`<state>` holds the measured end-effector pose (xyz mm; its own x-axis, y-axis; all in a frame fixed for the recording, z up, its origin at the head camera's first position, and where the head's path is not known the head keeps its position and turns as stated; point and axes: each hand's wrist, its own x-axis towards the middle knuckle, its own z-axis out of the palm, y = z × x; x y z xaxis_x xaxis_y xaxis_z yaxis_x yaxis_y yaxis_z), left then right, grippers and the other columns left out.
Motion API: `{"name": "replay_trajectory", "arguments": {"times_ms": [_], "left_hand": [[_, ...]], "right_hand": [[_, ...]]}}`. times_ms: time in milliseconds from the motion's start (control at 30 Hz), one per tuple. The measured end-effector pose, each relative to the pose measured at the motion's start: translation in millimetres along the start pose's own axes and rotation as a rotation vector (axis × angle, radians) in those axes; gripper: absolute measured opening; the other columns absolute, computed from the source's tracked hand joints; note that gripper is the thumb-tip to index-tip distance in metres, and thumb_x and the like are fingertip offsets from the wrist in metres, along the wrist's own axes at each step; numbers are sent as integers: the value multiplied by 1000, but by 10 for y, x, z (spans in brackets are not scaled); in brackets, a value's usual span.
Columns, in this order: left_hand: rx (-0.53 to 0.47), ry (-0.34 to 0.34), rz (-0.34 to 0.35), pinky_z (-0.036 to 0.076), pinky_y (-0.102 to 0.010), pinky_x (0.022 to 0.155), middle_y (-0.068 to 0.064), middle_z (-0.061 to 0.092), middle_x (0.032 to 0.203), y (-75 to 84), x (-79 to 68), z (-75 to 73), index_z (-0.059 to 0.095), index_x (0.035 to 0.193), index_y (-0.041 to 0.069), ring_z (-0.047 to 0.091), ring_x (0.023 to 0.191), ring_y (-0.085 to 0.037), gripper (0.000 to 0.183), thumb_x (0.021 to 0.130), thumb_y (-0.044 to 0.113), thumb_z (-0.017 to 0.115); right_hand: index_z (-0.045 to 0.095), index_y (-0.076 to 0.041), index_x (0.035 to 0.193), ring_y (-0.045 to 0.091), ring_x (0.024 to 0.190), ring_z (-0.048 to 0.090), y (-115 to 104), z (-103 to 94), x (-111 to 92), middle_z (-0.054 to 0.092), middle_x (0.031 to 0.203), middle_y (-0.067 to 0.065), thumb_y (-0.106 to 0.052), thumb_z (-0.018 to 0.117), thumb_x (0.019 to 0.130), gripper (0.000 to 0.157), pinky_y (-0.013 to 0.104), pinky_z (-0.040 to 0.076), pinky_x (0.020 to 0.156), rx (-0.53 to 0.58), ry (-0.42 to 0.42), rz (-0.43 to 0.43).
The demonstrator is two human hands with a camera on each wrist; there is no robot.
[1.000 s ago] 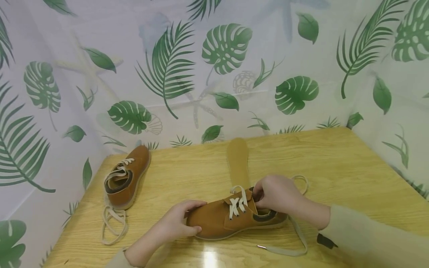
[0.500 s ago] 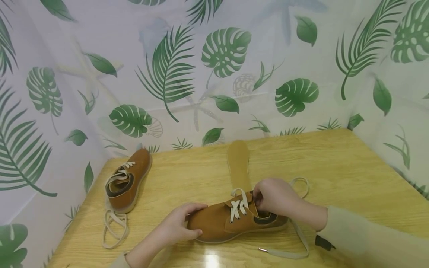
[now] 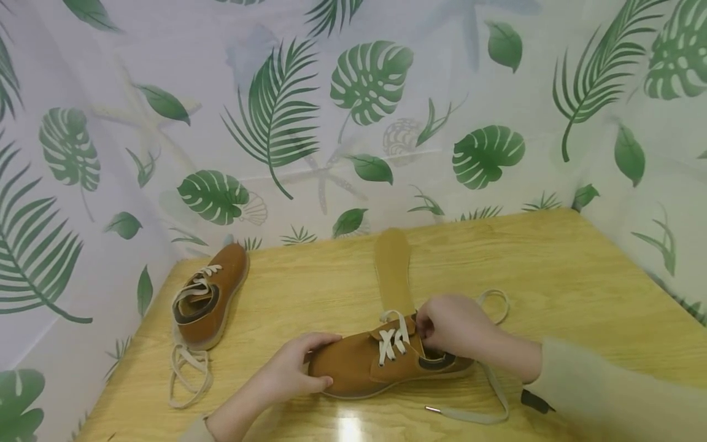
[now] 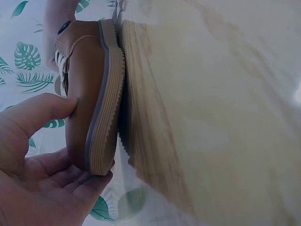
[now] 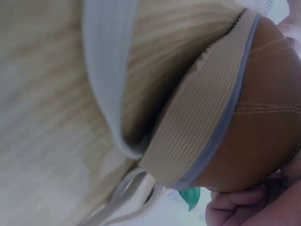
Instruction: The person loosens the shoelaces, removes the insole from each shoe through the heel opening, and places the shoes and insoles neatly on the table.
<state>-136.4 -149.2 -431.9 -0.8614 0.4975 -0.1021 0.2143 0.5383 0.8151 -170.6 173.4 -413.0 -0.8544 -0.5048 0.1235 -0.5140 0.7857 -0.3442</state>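
A brown leather lace-up shoe (image 3: 353, 365) lies across the table, its toe to the left and its heel to the right. My left hand (image 3: 293, 371) grips the toe, thumb on the near side and fingers around the far side; the left wrist view has the thumb on the upper and fingertips by the sole. At the shoe's opening, my right hand (image 3: 455, 322) holds the collar near the tongue with curled fingers. Its fingertips are partly hidden there. Cream laces (image 3: 391, 344) cross the front, and one loose lace end (image 3: 475, 419) trails onto the table.
A tan insole (image 3: 393, 264) lies behind the shoe, pointing to the back wall. To the left, a matching brown shoe (image 3: 212, 301) stands with its loose lace (image 3: 188, 380) spilling down. Leaf-printed cloth (image 3: 309, 123) borders the wooden table (image 3: 525, 264).
Hands and shoe stay almost where they were. The head view shifts slightly up and down; the right hand's position at the opening barely differs.
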Motion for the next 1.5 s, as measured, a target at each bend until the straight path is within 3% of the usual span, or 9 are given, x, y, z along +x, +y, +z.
{"name": "replay_trajectory", "arguments": {"times_ms": [433,600,833,967,1200,1333,1500], "left_hand": [[-1,-3,-4,46,-64,117,-22,59,150,0,-10,6,58,148,2,55,139,-48,63,89,1,81],[8,6,-6,46,-64,117,-23,59,150,7,-10,-1,58,149,2,55,139,-49,65,88,1,82],[9,6,20,46,-62,117,-25,59,148,8,-14,-6,58,148,-1,55,138,-48,66,87,-1,82],[11,1,22,46,-62,117,-24,60,148,2,-13,-3,58,148,-1,56,137,-48,65,87,-1,82],[27,7,7,47,-61,117,-23,60,149,-2,-11,-1,58,148,1,56,138,-47,65,88,0,82],[21,-1,4,47,-62,117,-24,59,149,10,-15,2,58,148,1,55,138,-48,65,88,0,82],[9,-3,-7,47,-62,117,-23,59,150,16,-6,9,58,149,2,55,139,-48,64,89,1,82]], "right_hand": [[74,-23,74,-3,66,50,80,33,-47,63,72,-15,-4,81,82,22,19,44,61,174,3,-16],[70,-23,72,-3,66,50,73,-31,-8,62,71,-15,-4,81,84,25,18,44,60,131,-48,-61],[68,-21,69,2,63,49,56,-115,50,59,66,-13,-3,79,82,26,21,43,60,101,-153,-46],[62,-19,64,4,60,42,34,-152,71,53,64,-11,-1,76,83,30,20,37,57,55,-221,-73],[62,-21,69,5,61,40,-5,-203,96,51,66,-11,-2,78,81,27,20,33,57,-3,-297,-74],[66,-18,69,5,62,41,28,-197,128,55,67,-11,1,82,78,26,19,36,57,42,-307,-66],[72,-15,75,5,65,45,128,-206,152,61,70,-8,4,80,76,21,20,40,60,179,-295,-45]]}}
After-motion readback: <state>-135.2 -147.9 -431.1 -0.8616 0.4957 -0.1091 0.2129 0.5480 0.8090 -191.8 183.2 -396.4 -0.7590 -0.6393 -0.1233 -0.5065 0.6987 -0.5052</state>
